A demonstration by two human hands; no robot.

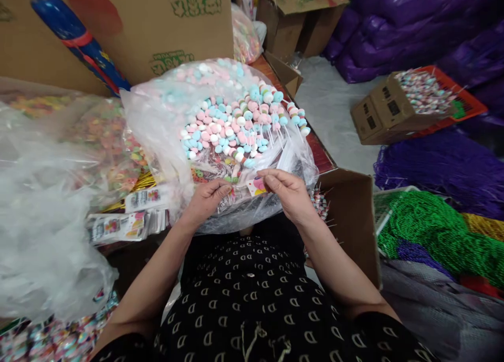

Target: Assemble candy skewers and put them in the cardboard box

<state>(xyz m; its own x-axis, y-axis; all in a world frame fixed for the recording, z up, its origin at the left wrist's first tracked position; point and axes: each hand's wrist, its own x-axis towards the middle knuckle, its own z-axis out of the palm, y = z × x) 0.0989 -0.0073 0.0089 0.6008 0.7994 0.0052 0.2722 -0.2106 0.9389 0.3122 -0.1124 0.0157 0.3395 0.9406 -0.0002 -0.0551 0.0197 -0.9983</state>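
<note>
My right hand [289,194] pinches a small printed packet [256,186], white with pink and yellow, at its right edge. My left hand [209,200] is closed in a pinch just left of it; whatever lies between its fingertips is too small to name. Both hands are over the front of a large clear plastic bag [153,104]. Pink, white and blue round candies [214,125] lie heaped on that bag. At the heap's right are candies threaded on white sticks [264,110]. Colourful ring-shaped candies [202,174] show just beyond my left hand.
Stacked printed packets [126,226] lie at the left beside bags of orange and green candy rings [106,131]. An open cardboard box [350,209] with candy sticks stands right of me. Green bead strings [429,225] and a filled box [384,110] are farther right.
</note>
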